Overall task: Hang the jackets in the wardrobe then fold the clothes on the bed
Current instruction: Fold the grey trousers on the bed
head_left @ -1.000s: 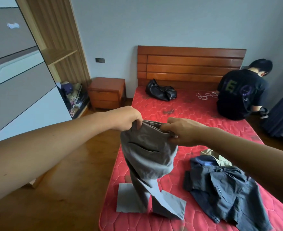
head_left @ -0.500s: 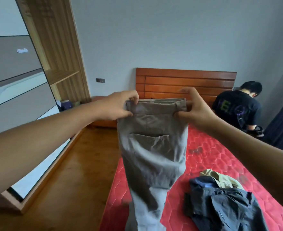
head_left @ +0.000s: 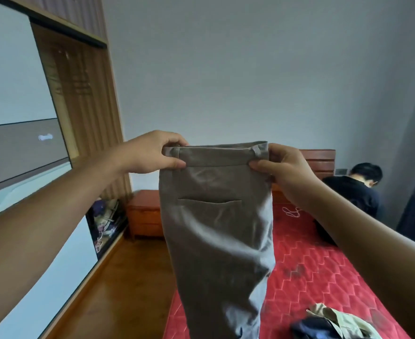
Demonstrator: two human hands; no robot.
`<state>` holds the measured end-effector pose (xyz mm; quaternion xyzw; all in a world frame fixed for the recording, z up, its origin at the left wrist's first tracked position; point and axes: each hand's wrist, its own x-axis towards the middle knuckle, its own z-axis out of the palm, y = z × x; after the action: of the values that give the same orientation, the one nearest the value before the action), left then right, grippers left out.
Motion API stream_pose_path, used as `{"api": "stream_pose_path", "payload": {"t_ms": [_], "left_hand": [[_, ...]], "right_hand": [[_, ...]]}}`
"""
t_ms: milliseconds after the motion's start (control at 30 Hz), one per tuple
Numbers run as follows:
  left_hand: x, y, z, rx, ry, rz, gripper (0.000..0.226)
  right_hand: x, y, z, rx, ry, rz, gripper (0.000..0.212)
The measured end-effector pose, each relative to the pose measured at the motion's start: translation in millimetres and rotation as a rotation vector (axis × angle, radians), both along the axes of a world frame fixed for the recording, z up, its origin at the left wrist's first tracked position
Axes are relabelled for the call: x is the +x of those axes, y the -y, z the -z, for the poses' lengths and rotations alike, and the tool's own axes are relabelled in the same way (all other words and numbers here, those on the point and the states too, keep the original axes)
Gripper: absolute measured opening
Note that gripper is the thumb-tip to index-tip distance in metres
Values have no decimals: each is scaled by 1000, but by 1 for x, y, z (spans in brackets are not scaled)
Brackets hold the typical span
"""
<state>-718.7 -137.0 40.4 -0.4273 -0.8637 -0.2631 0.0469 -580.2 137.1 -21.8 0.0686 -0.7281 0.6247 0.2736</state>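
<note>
A pair of grey-brown trousers (head_left: pixel 218 228) hangs upright in front of me, back pocket facing me, its legs running out of the bottom of the view. My left hand (head_left: pixel 150 152) pinches the left end of the waistband. My right hand (head_left: pixel 284 167) pinches the right end by a belt loop. Beneath them lies the red mattress (head_left: pixel 323 260) of the bed. A small heap of clothes (head_left: pixel 331 324), dark blue and beige, lies on it at the bottom right.
The wardrobe (head_left: pixel 30 148) with its sliding door stands to the left, an open section with bags (head_left: pixel 103 216) beside it. A wooden nightstand (head_left: pixel 145 214) stands by the headboard (head_left: pixel 319 160). Another person (head_left: pixel 355 192) sits on the far right side of the bed. A white cord (head_left: pixel 292 211) lies on the mattress.
Both hands have raised the trousers higher and pulled the waistband wider and flatter. The view has tilted upward, so less of the bed and the clothes heap shows.
</note>
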Motion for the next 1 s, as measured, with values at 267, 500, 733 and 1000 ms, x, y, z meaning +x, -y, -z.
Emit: {"api": "stream_pose_path", "payload": {"t_ms": [267,500,733,1000], "left_hand": [[23,-65,6,-296,-246,99,29],[16,-73,-1,-134,-234,199,52],[9,-54,-25,-101,-223,165,53],[9,-37,-37,-71,-224,156,47]], "right_hand": [[-3,5,2,71,15,-56,21],[13,-30,84,220,417,-180,49],[7,-41,178,58,562,4,8],[-21,4,211,-693,537,-116,64]]}}
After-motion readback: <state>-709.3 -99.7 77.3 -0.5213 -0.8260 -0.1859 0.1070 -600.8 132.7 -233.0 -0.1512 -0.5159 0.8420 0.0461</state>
